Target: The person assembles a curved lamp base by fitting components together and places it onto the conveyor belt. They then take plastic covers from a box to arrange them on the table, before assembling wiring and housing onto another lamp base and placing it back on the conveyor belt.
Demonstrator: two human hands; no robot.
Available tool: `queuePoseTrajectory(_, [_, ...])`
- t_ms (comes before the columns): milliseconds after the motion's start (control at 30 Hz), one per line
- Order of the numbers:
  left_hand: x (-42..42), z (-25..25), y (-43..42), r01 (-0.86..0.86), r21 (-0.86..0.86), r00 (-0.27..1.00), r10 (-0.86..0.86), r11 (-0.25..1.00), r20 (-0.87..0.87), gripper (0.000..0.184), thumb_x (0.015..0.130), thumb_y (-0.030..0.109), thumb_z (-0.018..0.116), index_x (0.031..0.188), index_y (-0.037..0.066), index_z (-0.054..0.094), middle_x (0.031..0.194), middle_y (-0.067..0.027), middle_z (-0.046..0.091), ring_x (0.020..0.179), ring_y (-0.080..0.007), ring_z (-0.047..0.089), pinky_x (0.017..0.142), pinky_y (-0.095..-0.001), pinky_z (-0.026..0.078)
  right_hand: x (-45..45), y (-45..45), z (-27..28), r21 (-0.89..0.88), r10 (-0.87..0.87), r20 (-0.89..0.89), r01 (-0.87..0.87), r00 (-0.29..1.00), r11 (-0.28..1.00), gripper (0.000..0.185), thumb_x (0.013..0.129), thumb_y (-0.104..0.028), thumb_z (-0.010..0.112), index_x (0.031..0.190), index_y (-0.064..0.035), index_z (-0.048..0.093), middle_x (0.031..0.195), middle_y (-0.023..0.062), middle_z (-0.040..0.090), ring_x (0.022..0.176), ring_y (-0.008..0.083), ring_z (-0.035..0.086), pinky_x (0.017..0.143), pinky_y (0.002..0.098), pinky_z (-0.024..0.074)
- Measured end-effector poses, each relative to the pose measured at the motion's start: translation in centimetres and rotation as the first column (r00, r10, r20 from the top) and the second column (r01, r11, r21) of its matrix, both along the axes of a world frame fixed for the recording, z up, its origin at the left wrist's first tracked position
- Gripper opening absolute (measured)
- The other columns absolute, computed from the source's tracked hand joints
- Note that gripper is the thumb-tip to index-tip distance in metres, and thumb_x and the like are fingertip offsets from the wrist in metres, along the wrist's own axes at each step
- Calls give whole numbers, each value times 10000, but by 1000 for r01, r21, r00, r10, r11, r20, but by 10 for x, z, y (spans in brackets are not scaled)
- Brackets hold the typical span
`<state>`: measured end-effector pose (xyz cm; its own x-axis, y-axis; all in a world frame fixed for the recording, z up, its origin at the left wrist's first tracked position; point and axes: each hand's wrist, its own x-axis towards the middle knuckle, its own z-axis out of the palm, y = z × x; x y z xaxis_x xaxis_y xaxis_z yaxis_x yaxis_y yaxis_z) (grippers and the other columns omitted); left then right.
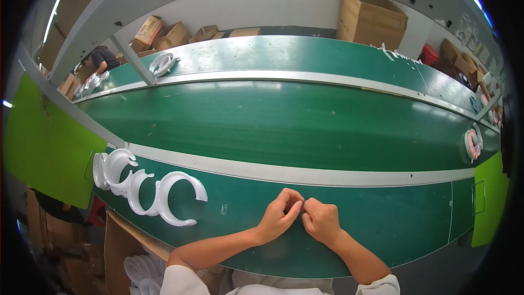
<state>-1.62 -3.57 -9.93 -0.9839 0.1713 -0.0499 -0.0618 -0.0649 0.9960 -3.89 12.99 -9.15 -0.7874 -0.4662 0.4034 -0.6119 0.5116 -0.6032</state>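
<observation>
My left hand (280,216) and my right hand (322,220) meet over the green bench top (393,213), fingertips almost touching. The fingers of both are curled into a pinch. Whatever they hold, if anything, is hidden or too small to make out. To the left on the bench, several white C-shaped plastic rings (182,177) lie in an overlapping row, apart from my hands. A small clear scrap (224,209) lies between those rings and my left hand.
Beyond a pale metal rail (300,175) runs a green conveyor belt (262,120), with a pink and white round part (472,143) at its right end. A cardboard box (125,246) of white rings stands below left. Far left, a person (101,60) bends over the line.
</observation>
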Motion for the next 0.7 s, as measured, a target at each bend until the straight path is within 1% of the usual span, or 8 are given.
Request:
queuePoseTrajectory(100, [-1, 4, 0, -3, -14, 1000, 3, 1000, 2, 104, 1014, 100, 532, 1087, 27, 521, 919, -12, 572, 778, -53, 553, 660, -209, 476, 0, 0, -2, 33, -5, 1, 5, 1000, 999, 55, 753, -53, 607, 744, -64, 554, 678, 81, 534, 553, 289, 581, 477, 391, 450])
queuePoseTrajectory(167, [0, 12, 2, -12, 2, 1000, 12, 1000, -14, 102, 1017, 110, 534, 1077, 28, 538, 897, -3, 573, 760, -44, 543, 658, -204, 470, 0, -1, -2, -10, -8, -3, 8, 1000, 1000, 55, 753, -48, 603, 740, -62, 552, 677, 82, 537, 536, 294, 567, 470, 391, 442])
queuePoseTrajectory(200, [-1, 7, 3, -33, 12, 999, 33, 999, -32, 124, 1002, 133, 576, 1068, 30, 551, 830, 16, 559, 703, -34, 503, 621, -197, 437, 0, -2, -1, -26, -8, -5, 8, 1000, 1000, 58, 758, -50, 605, 740, -62, 551, 678, 83, 538, 532, 296, 564, 468, 392, 440])
queuePoseTrajectory(300, [-1, 13, 0, 17, -129, 997, -26, 991, -71, 192, 970, 173, 641, 1067, 33, 551, 770, 30, 534, 656, -34, 459, 581, -199, 396, 0, -2, -6, -38, -2, -8, 2, 1000, 999, 103, 798, -64, 620, 734, -61, 539, 671, 90, 535, 514, 307, 549, 457, 390, 425])
queuePoseTrajectory(333, [0, 12, 2, -10, -116, 994, -2, 993, -105, 256, 936, 210, 697, 1055, 37, 551, 726, 37, 511, 630, -38, 432, 559, -203, 370, 0, -1, -5, -41, 10, -17, -10, 1000, 999, 114, 806, -65, 623, 733, -61, 536, 666, 92, 532, 512, 309, 548, 455, 389, 421])
queuePoseTrajectory(433, [0, 14, 2, 0, -154, 995, -16, 988, -101, 275, 924, 228, 714, 1042, 40, 552, 727, 28, 514, 636, -41, 440, 563, -210, 378, 0, -2, -6, -49, 1, 0, -1, 1000, 999, 141, 816, -57, 626, 720, -62, 523, 649, 96, 520, 504, 316, 540, 450, 388, 409])
queuePoseTrajectory(567, [0, 11, 1, 8, -71, 994, -16, 997, -106, 215, 945, 192, 684, 1030, 35, 564, 752, 4, 577, 668, -51, 470, 600, -224, 399, 0, -3, -1, -37, -19, 8, 20, 1000, 999, 144, 814, -54, 627, 712, -60, 525, 637, 101, 516, 497, 318, 536, 445, 391, 402])
queuePoseTrajectory(700, [-1, 7, 2, -10, -31, 987, 5, 999, -161, 138, 969, 148, 642, 1016, 31, 586, 766, -4, 603, 682, -58, 481, 625, -228, 408, 1, -3, -5, -38, -38, 9, 38, 999, 999, 150, 808, -45, 630, 701, -50, 525, 610, 107, 505, 483, 321, 527, 437, 390, 394])
